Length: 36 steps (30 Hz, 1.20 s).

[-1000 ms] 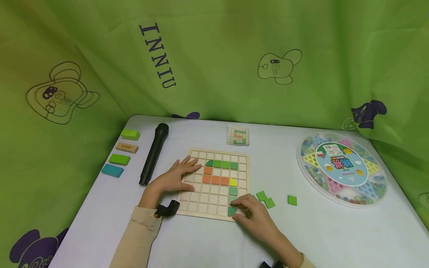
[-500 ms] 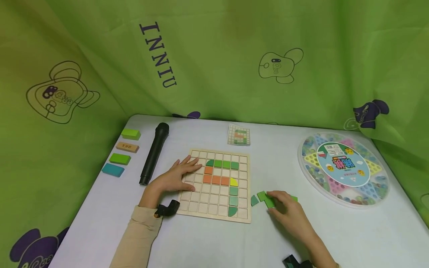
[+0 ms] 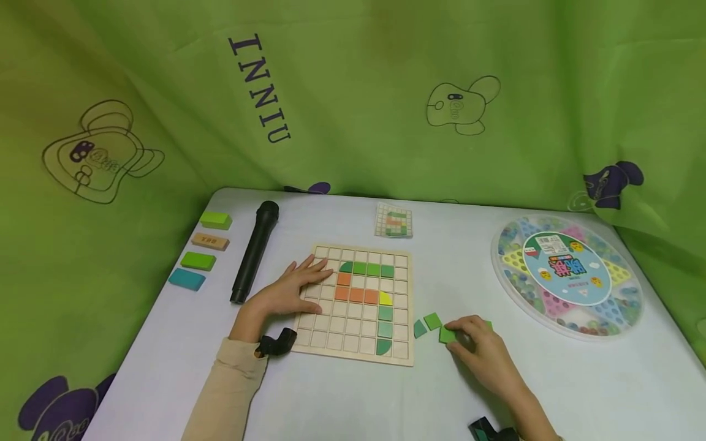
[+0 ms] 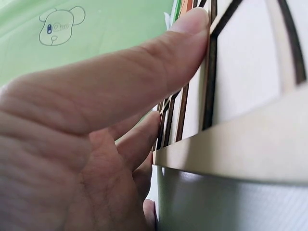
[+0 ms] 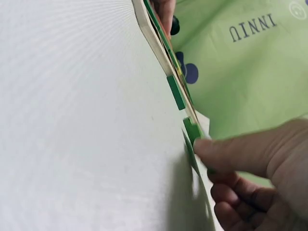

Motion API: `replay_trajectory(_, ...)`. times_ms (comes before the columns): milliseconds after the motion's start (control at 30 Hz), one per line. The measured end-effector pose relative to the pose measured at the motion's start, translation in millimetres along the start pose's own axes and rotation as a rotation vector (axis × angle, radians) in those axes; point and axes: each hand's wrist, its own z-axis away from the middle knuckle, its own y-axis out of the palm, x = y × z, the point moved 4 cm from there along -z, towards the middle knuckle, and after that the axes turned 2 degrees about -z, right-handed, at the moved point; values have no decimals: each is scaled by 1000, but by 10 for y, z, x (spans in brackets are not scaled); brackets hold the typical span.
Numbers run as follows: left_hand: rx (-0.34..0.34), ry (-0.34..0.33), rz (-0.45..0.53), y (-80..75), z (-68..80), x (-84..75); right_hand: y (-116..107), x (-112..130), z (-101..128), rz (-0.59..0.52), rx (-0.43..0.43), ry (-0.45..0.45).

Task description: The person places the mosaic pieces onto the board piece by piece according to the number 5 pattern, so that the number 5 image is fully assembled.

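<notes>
My left hand [image 3: 287, 295] rests on the left side of a wooden grid board [image 3: 401, 361], fingers spread and thumb [image 4: 159, 57] on its near-left part. Green, teal, orange and yellow tiles sit in some of the board's squares. To the right of the board, my right hand [image 3: 488, 355] pinches a green square tile [image 3: 447, 335] between thumb and fingers. In the right wrist view, the thumb presses on that tile's edge, with a shadow below. Beside it lie another green tile [image 3: 432, 321] and a teal tile [image 3: 420, 329]; one more green tile [image 3: 489, 324] is mostly hidden behind the hand.
A small pattern card [image 3: 394, 220] lies behind the board. A black microphone-shaped stick [image 3: 255, 252] and several coloured blocks [image 3: 198, 261] are at the left. A round, clear game case with marbles [image 3: 568, 277] takes up the right. Green cloth [image 3: 353, 110] hangs behind the table.
My right hand has left the board's near-right corner, moved right to the loose tiles and taken a green one between thumb and fingers. My left hand has stayed in place.
</notes>
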Motion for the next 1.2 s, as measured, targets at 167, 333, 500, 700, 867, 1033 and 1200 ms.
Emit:
replay_trajectory(167, 10, 5, -2, -17, -30, -12, 55, 172, 18, -62, -20, -86)
replay_trajectory(333, 18, 11, -4, -31, -47, -18, 237, 405, 12, -141, 8, -171)
replay_trajectory(500, 18, 13, -11, -27, -55, -13, 453, 639, -18, -233, 8, -261)
replay_trajectory(700, 21, 15, -13, -9, -55, -13, 665, 844, -96, -265, 36, -366)
replay_trajectory(867, 22, 12, -12, -4, -45, -29, 759, 904, -133, -176, 58, -375)
replay_trajectory(1033, 17, 7, -14, -7, -35, -24, 789, 926, -157, -149, 84, -356)
replay_trajectory(1200, 10, -2, -9, -14, -4, -18, 802, 938, -165, -149, 106, -349)
